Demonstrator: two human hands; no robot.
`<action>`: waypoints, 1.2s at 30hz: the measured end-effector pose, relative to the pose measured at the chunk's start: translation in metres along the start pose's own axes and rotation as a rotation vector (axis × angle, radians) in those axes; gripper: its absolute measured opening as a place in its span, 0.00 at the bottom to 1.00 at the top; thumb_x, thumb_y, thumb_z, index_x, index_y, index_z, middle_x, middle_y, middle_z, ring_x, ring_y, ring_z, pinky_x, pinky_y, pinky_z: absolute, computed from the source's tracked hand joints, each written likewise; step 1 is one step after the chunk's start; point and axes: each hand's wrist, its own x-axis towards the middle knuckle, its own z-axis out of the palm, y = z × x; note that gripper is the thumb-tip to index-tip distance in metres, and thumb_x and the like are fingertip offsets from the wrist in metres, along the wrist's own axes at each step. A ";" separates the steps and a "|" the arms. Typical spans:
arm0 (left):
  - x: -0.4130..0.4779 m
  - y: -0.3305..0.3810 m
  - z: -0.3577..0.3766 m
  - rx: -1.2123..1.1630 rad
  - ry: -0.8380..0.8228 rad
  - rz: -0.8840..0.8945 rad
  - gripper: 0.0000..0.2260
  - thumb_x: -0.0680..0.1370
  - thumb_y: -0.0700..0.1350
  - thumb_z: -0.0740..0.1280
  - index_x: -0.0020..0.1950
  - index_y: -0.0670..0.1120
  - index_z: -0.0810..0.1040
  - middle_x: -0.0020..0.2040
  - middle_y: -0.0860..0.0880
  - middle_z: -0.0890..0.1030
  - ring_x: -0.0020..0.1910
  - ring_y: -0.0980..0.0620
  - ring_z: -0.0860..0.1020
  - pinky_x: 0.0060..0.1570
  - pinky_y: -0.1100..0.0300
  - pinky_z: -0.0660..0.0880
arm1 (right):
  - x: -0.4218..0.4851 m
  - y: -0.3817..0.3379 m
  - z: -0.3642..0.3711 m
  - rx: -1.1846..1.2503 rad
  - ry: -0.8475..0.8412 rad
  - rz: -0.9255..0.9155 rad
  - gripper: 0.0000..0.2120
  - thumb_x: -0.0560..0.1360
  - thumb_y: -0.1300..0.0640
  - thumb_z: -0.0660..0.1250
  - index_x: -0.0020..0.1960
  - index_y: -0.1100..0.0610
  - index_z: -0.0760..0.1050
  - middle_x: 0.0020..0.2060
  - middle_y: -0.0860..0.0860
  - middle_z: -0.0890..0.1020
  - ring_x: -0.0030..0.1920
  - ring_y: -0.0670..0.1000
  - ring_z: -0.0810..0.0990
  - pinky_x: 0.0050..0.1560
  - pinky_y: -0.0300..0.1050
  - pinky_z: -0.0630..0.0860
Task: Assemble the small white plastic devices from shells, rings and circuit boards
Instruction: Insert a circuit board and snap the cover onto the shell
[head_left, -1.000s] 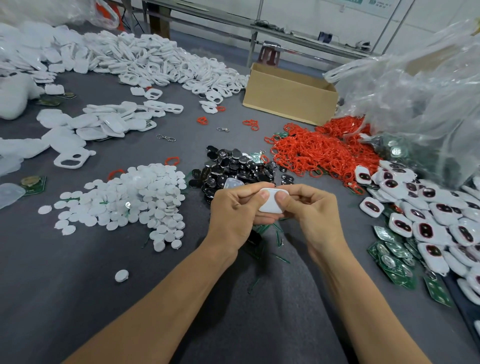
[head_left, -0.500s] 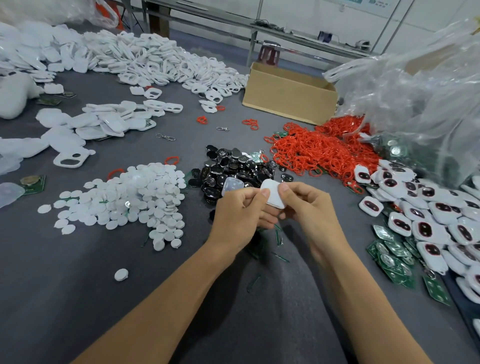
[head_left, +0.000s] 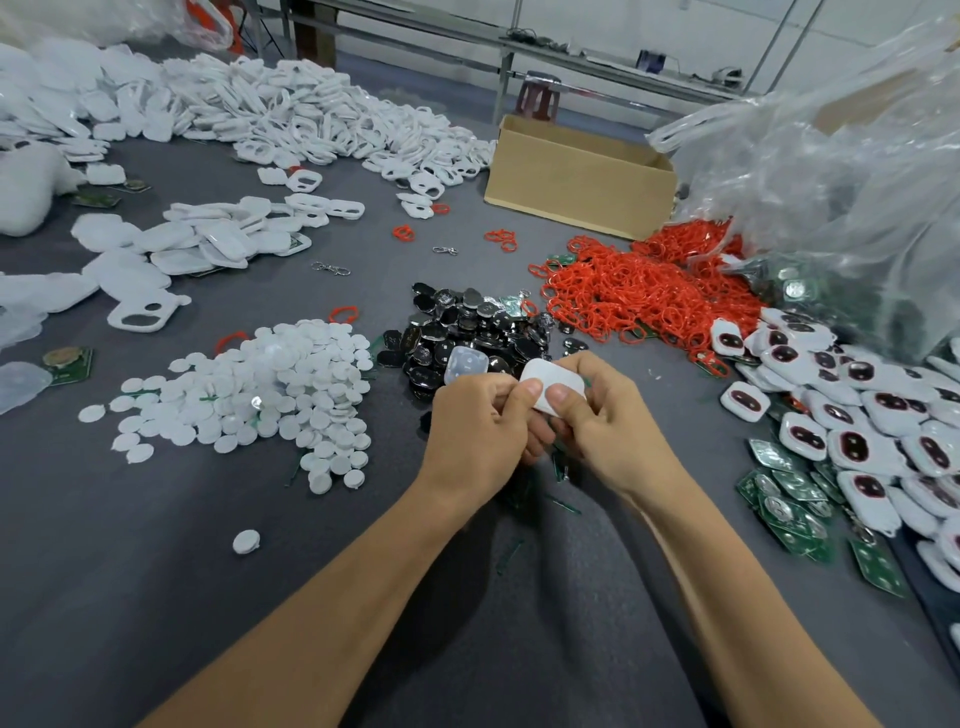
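Both hands work at the centre of the grey worktop (head_left: 156, 571). My left hand (head_left: 478, 421) and right hand (head_left: 608, 426) each pinch the white shell (head_left: 556, 384), thumb on its near face and curled fingers behind it. The shell is clear of the worktop and tilted, with its far edge higher. My left hand also holds a translucent cap (head_left: 466, 364) above its knuckles, just beside the shell at 9 o'clock.

Positions taken from the hands:
- 12 o'clock: pile of black parts (head_left: 467, 327), near.
- 1 o'clock: heap of red rings (head_left: 639, 296); beyond it, a cardboard box (head_left: 576, 182).
- 3 o'clock: white devices with dark windows (head_left: 857, 431), and green circuit boards (head_left: 789, 499) at their near edge.
- 9 o'clock: mound of white discs (head_left: 260, 395).
- 10 to 11 o'clock: loose white shells (head_left: 311, 119), well apart.
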 end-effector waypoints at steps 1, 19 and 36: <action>0.000 -0.001 0.000 -0.024 0.004 -0.005 0.15 0.82 0.40 0.62 0.41 0.34 0.80 0.30 0.45 0.81 0.23 0.55 0.76 0.27 0.65 0.75 | 0.000 0.001 0.000 -0.014 0.009 -0.023 0.03 0.77 0.61 0.61 0.46 0.54 0.72 0.32 0.52 0.74 0.30 0.47 0.67 0.35 0.42 0.62; 0.000 0.008 -0.005 0.032 0.177 0.315 0.11 0.73 0.35 0.74 0.54 0.40 0.84 0.47 0.50 0.85 0.45 0.64 0.82 0.47 0.73 0.74 | -0.006 -0.007 -0.004 0.200 0.134 -0.246 0.06 0.75 0.67 0.67 0.47 0.57 0.77 0.38 0.48 0.82 0.37 0.45 0.80 0.40 0.39 0.77; 0.000 0.012 0.003 -0.546 0.076 -0.079 0.13 0.80 0.33 0.64 0.63 0.41 0.78 0.46 0.50 0.86 0.44 0.55 0.84 0.40 0.65 0.80 | -0.009 -0.011 0.009 0.119 0.274 -0.258 0.17 0.70 0.74 0.69 0.48 0.53 0.81 0.57 0.50 0.81 0.60 0.44 0.79 0.60 0.44 0.76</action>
